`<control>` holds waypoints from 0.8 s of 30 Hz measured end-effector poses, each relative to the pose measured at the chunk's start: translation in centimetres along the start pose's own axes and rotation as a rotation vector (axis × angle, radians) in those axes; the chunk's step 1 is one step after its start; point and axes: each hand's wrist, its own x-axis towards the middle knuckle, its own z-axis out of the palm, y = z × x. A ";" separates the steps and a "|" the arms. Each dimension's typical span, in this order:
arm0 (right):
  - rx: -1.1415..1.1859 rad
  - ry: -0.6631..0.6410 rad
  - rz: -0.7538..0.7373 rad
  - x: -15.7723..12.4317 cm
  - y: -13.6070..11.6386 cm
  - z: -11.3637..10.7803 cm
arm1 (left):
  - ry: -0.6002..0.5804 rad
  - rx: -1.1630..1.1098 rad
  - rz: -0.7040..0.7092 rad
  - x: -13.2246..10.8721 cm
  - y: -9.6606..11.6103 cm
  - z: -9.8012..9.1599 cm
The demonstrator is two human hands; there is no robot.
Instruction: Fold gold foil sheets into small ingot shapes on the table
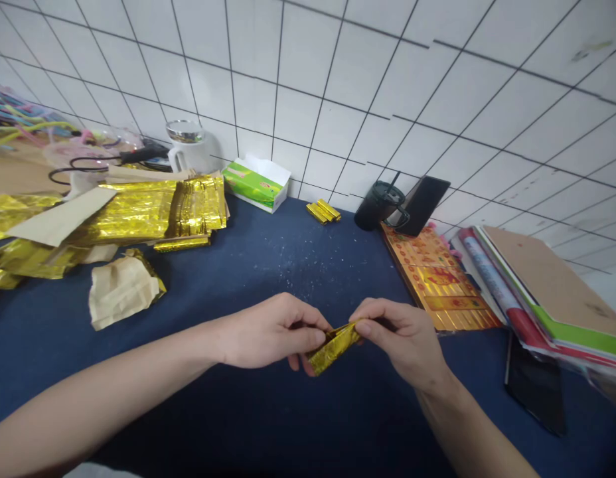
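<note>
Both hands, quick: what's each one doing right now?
Left hand: closed, holding one end of the folded gold paper.
Right hand: closed, pinching its other end.

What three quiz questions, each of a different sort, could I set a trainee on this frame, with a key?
1. True or false: the left hand and the right hand both grip the folded gold foil.

2. Which thing stands between the white mug and the small gold rolls?
A) black cup
B) green tissue pack
C) stacked folders

3. Fill the gap: the crumpled paper lies on a dark ____ tabletop.

Key: 1 true; 2 B; 3 blue.
</note>
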 end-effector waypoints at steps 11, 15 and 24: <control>0.024 -0.053 -0.031 0.0 0.1 0.3 | 0.084 0.000 -0.124 0.5 -0.7 0.5; -0.031 -0.040 -0.051 -0.1 0.1 0.4 | 0.158 0.122 -0.120 0.2 -0.6 0.8; -0.201 0.121 -0.175 -0.7 -0.1 1.1 | 0.198 0.238 -0.081 -0.5 -0.3 1.6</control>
